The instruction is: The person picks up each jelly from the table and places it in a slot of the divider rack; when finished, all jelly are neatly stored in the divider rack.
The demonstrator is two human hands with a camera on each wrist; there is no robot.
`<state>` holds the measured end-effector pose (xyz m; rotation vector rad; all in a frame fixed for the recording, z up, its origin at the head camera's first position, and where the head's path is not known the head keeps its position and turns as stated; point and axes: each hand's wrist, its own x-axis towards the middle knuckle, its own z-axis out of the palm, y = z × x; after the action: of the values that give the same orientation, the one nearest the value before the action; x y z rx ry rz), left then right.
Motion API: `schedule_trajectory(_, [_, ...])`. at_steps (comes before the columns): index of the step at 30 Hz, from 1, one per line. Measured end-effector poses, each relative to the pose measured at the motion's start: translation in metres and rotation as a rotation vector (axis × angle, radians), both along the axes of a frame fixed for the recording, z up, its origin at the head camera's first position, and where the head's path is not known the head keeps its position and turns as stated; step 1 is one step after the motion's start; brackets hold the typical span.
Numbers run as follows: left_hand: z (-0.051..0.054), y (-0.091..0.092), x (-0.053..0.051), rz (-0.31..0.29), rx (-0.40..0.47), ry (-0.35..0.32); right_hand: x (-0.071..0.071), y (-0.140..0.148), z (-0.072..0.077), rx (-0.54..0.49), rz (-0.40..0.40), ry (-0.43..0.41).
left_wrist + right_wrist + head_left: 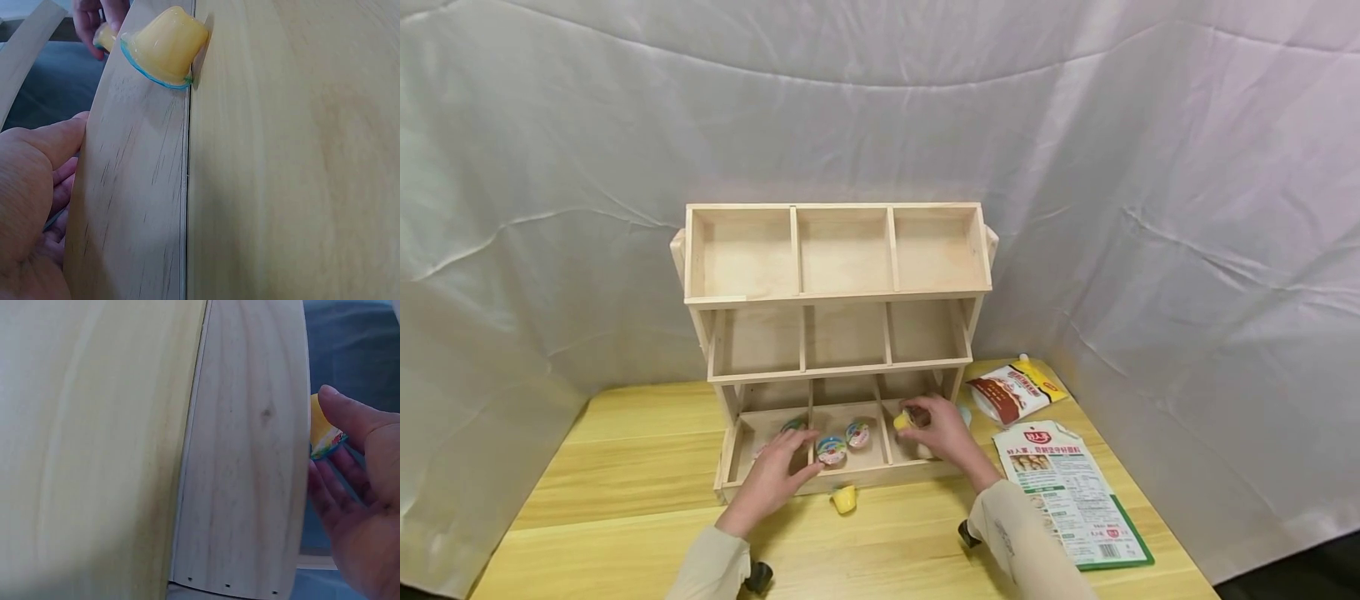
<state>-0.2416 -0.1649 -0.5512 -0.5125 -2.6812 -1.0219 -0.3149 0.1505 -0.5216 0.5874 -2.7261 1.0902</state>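
Note:
My right hand (942, 429) pinches a yellow jelly cup (902, 422) between thumb and fingers over the bottom tier's right compartment. In the right wrist view the cup's printed lid (329, 445) faces downward. My left hand (771, 483) reaches over the front board into the bottom left compartment, thumb and fingers apart. Just behind its fingers is a jelly cup (793, 425), partly hidden; whether they touch cannot be told. Two jelly cups, one with a printed lid (831, 451), sit in the middle compartment. Another yellow cup (844, 499) lies tipped on the table against the front board.
The three-tier wooden rack (838, 296) has three compartments per tier. A red-and-white pouch (1011, 392) and a green-edged printed packet (1071, 496) lie to its right on the wooden table (647, 442). Grey curtains (625, 150) hang behind and at both sides.

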Motion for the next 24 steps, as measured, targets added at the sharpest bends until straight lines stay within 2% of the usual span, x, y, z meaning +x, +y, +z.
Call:
schedule_trajectory(9, [0.0, -0.001, -0.001, -0.004, 0.007, -0.009, -0.01, -0.004, -0.013, 0.062, -0.042, -0.014])
schedule_trajectory(15, [-0.002, 0.0, -0.001, -0.011, 0.006, 0.044, -0.014, -0.007, -0.02, 0.067, -0.021, -0.013])
schedule_trajectory(20, [-0.002, 0.0, -0.001, -0.01, 0.018, 0.026, -0.017, -0.008, -0.025, 0.066, 0.002, 0.005])
schedule_trajectory(24, [-0.002, -0.001, -0.001, -0.015, 0.017, 0.046, -0.019, -0.008, -0.029, 0.065, 0.02, 0.018])
